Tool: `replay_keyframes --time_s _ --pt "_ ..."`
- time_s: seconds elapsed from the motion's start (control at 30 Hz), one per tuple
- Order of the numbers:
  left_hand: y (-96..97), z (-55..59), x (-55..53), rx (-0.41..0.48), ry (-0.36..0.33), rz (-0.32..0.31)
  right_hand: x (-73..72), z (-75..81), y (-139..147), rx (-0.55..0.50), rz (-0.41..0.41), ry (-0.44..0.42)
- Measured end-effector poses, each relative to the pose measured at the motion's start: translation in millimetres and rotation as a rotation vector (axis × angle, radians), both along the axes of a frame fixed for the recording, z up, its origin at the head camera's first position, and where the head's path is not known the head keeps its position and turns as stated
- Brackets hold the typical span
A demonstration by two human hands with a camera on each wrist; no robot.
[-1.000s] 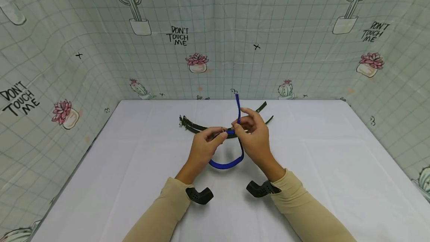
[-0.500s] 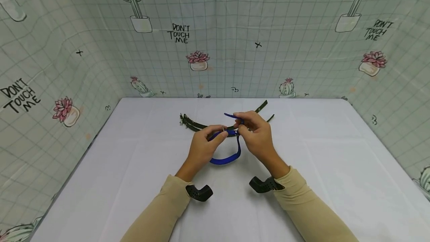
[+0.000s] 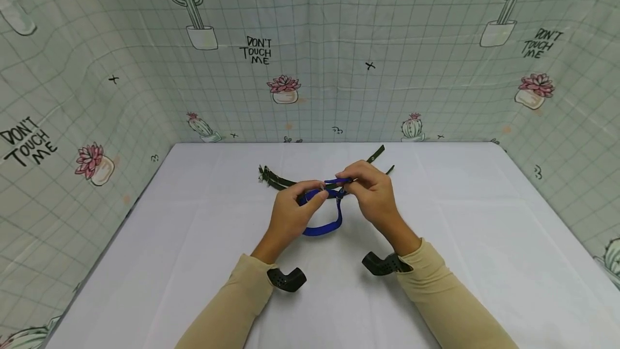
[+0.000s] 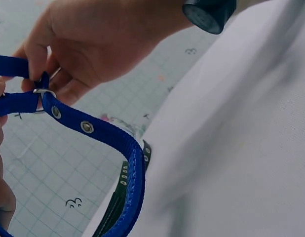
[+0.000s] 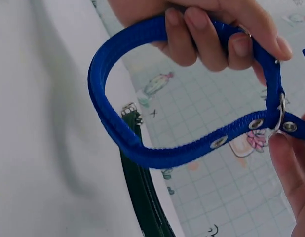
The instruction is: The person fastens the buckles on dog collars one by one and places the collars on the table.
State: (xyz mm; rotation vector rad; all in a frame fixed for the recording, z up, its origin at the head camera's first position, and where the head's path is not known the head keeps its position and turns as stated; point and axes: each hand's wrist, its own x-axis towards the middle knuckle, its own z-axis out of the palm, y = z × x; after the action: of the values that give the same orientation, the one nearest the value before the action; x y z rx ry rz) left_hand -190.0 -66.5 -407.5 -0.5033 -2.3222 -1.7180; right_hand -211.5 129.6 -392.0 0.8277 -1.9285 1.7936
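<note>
Desk (image 3: 145, 241): white, it lies under all the work; a strap that slips from the fingers would probably fall onto it.
Green straps (image 3: 276, 178): they rest on the desk behind the hands; a loop that is lowered too far back may catch on them.
Blue strap (image 3: 323, 230): it is held up between both hands, its loop hanging toward the person; a twist in this loop could make it sit crooked.
Right hand (image 3: 375, 193): a sideways pull may jam the strap; its grip pinches the free end (image 3: 338, 180), which points toward the other hand.
Left hand (image 3: 293, 206): a loosened hold would likely let the loop swing; its grip is curled round the strap beside the metal ring.
Metal ring (image 5: 282, 112): the strap appears to pass through it; slack could let it slide back.
Holes (image 5: 219, 142): rimmed with metal; poor lining-up may spoil the fit.
</note>
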Motion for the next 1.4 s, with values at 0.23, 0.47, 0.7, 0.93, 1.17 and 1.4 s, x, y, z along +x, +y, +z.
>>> replay_keyframes --time_s 0.23,0.47,0.7,0.93,1.17,1.4 --pt "-1.2 4.1 0.5 -0.011 0.019 0.039 -1.2 0.0 4 0.027 0.083 -0.033" --pt "-3.5 3.8 -1.2 0.007 0.028 0.04 -1.1 2.3 5 0.078 0.114 -0.002" --pt "-3.7 3.7 -0.7 0.042 0.042 0.016 -1.6 3.6 8 0.07 0.153 -0.002" --pt "-2.5 4.1 1.1 0.033 0.039 0.013 -3.4 2.7 8 0.182 0.105 0.004" --pt "-1.1 4.1 0.5 0.052 0.046 -0.003 1.1 9.5 4 0.242 0.061 -0.01" --pt "-0.2 7.9 1.9 0.059 -0.012 0.022 19.1 31.7 -3 0.267 0.021 -0.013"
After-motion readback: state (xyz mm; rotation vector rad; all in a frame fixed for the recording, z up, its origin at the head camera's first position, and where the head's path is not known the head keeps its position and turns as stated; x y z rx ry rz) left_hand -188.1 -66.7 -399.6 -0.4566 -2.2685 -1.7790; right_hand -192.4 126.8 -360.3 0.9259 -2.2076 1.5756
